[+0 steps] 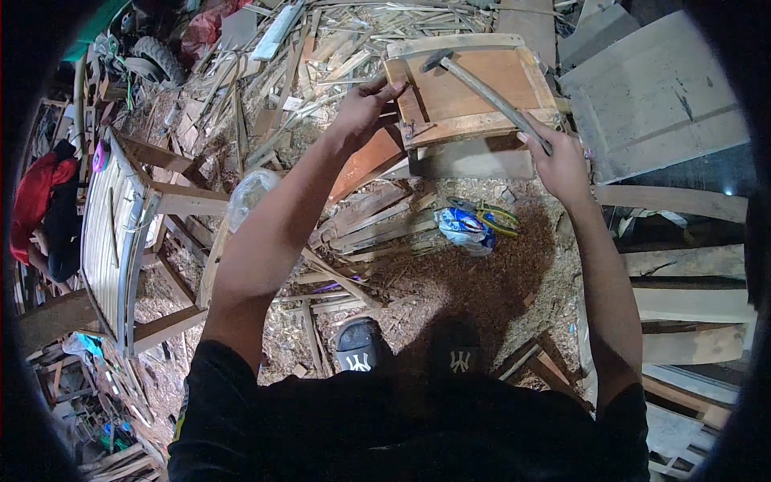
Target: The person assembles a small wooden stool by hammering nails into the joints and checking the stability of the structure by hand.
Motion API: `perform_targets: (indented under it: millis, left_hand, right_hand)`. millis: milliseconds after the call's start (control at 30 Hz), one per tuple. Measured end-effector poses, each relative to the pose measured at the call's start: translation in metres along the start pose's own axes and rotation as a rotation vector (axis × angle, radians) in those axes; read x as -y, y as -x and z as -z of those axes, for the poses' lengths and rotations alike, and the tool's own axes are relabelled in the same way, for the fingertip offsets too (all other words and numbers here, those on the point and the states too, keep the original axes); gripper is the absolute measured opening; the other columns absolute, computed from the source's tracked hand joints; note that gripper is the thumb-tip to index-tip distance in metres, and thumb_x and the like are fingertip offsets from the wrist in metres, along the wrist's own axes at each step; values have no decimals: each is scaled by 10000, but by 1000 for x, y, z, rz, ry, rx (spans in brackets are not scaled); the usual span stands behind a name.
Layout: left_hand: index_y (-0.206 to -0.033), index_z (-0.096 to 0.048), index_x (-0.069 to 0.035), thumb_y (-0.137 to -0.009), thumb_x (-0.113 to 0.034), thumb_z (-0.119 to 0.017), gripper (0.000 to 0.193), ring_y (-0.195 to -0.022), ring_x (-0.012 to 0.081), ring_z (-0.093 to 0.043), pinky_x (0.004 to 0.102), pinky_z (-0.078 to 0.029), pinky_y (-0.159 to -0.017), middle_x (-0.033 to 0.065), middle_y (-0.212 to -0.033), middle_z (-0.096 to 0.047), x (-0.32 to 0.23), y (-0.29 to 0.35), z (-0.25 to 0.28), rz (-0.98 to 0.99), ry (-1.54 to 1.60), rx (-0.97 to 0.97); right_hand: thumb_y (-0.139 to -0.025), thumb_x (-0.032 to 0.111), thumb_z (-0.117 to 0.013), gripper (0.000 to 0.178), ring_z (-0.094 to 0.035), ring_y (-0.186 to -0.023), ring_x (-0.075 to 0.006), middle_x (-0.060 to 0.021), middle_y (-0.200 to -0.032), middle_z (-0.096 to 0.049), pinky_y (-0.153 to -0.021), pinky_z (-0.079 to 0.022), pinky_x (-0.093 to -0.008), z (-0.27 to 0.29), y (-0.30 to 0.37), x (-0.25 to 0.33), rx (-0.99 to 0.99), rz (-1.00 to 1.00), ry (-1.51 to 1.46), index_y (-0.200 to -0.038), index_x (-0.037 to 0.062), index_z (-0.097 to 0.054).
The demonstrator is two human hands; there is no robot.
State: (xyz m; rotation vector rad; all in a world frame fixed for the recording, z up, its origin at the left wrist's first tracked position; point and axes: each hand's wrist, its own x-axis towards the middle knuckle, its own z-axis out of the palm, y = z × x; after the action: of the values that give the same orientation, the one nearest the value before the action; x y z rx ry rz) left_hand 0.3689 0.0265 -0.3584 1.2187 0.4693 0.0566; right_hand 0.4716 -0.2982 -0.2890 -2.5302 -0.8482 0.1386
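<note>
My right hand (558, 161) is closed round the lower end of a hammer's wooden handle. The hammer (486, 92) slants up and left across a wooden framed panel (474, 76), its dark metal head over the panel's upper left part. My left hand (365, 111) grips the panel's left edge, thumb near the corner and the other fingers partly hidden. The panel has pale frame strips round an orange-brown board. Below it on the sawdust lie pliers (499, 218) with yellow-and-black handles, beside a crumpled blue-and-white plastic packet (466, 229).
A slatted wooden piece (120, 233) stands at left, with a clear plastic bag (250, 197) near it. Someone in red (36, 205) appears at the far left. Scrap strips (353, 48) litter the floor. Grey boards (658, 96) and curved slats (683, 305) are at right.
</note>
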Motion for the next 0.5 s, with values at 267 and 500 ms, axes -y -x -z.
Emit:
perform_targets:
  millis: [267,500]
  left_hand:
    - [-1397,-553,-10,-982,-237,-706,498,-918,200,-676,361,-575,-811,85,-1150,-678,2,9,-6,9,117,-9]
    - [-1450,-506,-8,-1013,-208,-658,504,-993,215,-685,362,-585,-875,87,-1261,-637,-3,11,-8,60,157,-20]
  right_hand:
    - [-964,310,-684,422,-698,-978,-417,-241,-1058,-711,-854,-549,-453,-1,3,-8,-16,66,-42,-1369,196,-645]
    - [-960,322,-687,426,-698,-979,-419,-243,-1058,-709,-856,-547,-462,-4,2,-9,-36,66,0,-1372,224,-645]
